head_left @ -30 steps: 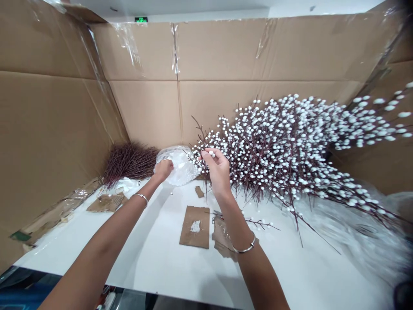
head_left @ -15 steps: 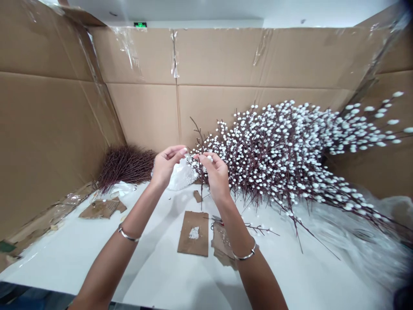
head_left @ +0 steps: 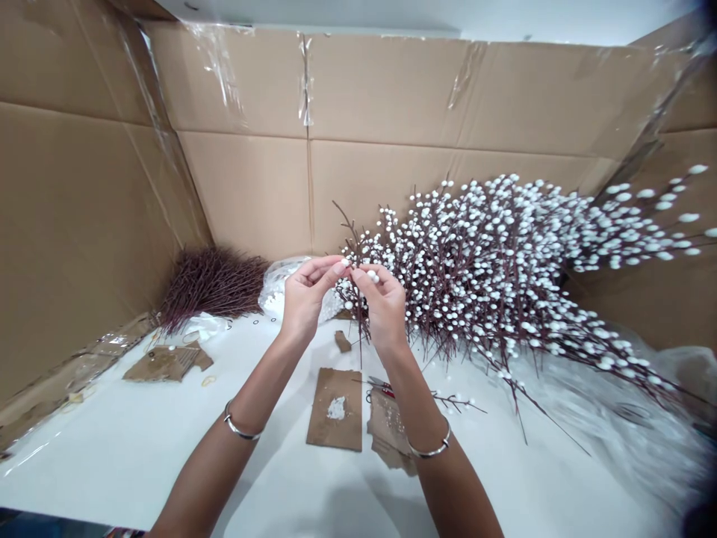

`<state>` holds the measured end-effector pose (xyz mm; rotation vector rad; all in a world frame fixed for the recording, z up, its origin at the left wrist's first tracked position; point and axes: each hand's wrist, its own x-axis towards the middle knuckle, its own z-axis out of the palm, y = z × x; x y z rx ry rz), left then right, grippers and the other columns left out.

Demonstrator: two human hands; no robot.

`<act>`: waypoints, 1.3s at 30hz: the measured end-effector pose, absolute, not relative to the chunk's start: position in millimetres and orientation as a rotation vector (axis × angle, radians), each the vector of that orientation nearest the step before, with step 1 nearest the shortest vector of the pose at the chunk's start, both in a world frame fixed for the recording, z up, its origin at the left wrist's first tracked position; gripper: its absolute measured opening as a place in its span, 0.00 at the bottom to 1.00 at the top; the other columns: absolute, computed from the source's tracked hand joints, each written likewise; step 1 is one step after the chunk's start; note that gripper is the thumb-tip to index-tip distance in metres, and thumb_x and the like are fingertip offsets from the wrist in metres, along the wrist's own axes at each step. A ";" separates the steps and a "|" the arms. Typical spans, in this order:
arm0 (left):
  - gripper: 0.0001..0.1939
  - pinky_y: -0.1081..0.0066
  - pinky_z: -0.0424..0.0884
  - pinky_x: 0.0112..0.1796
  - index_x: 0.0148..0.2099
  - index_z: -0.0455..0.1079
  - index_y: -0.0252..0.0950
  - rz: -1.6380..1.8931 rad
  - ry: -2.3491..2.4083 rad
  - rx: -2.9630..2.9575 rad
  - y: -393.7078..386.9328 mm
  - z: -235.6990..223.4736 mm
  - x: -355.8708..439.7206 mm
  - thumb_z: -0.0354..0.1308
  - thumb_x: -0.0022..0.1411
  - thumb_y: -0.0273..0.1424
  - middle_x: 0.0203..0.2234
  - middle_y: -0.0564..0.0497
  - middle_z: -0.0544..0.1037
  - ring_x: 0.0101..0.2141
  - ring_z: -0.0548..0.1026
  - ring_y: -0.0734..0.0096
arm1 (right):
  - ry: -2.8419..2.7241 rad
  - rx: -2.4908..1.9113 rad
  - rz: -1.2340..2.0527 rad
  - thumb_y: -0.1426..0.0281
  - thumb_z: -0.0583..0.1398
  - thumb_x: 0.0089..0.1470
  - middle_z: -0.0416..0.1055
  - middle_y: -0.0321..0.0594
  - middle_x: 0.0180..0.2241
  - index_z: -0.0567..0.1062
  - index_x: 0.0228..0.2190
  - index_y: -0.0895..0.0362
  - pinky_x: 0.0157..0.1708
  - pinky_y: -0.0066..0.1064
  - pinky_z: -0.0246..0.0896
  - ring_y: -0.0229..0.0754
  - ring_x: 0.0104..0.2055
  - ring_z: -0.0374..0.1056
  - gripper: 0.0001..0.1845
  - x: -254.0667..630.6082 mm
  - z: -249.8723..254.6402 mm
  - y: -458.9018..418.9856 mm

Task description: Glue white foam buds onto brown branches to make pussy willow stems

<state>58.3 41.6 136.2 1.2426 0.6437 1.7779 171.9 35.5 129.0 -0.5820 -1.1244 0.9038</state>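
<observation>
My right hand [head_left: 384, 306] pinches a thin dark-red twig [head_left: 358, 329] and holds it upright above the white table [head_left: 140, 441]. A small white bead sits at my right fingertips. My left hand [head_left: 305, 295] meets it from the left, its fingertips pinched on a small white bead [head_left: 343, 263] at the twig's top. Right behind my hands lies a big heap of dark twigs covered in white beads [head_left: 504, 261]. A clear plastic bag of white beads [head_left: 274, 288] lies behind my left hand.
A pile of bare dark-red twigs [head_left: 210, 282] lies in the back left corner. Cardboard scraps [head_left: 336, 409] and one loose twig [head_left: 453, 403] lie in front of me, another scrap [head_left: 165, 364] at left. Taped cardboard walls [head_left: 392, 112] enclose the table. Crumpled plastic film [head_left: 627, 418] lies at right.
My left hand left the bag of beads, rose and came right to meet my right hand at the twig's top. My right hand stayed almost still.
</observation>
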 end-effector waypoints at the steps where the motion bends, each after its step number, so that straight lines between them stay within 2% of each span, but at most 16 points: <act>1: 0.11 0.71 0.75 0.41 0.38 0.79 0.37 1.782 0.649 1.249 41.7 136.1 58.3 0.71 0.53 0.35 0.34 0.49 0.83 0.35 0.80 0.72 | -1.125 -0.585 0.897 0.64 0.67 0.50 0.75 0.34 0.30 0.77 0.31 0.52 0.38 0.31 0.65 0.36 0.34 0.70 0.07 172.1 128.9 35.5; 20: 0.09 0.68 0.75 0.44 0.39 0.80 0.37 1.750 0.645 1.434 47.2 137.0 51.9 0.69 0.55 0.34 0.31 0.50 0.83 0.35 0.80 0.70 | -1.201 -0.639 0.951 0.63 0.66 0.48 0.70 0.32 0.25 0.76 0.29 0.52 0.29 0.29 0.60 0.35 0.28 0.63 0.07 183.1 131.8 38.2; 39: 0.10 0.66 0.75 0.43 0.38 0.80 0.39 1.776 0.712 1.429 47.9 135.6 52.7 0.70 0.54 0.36 0.31 0.49 0.82 0.34 0.79 0.69 | -1.202 -0.696 0.879 0.61 0.65 0.50 0.71 0.33 0.27 0.76 0.30 0.53 0.31 0.31 0.62 0.35 0.29 0.64 0.09 177.6 130.4 34.9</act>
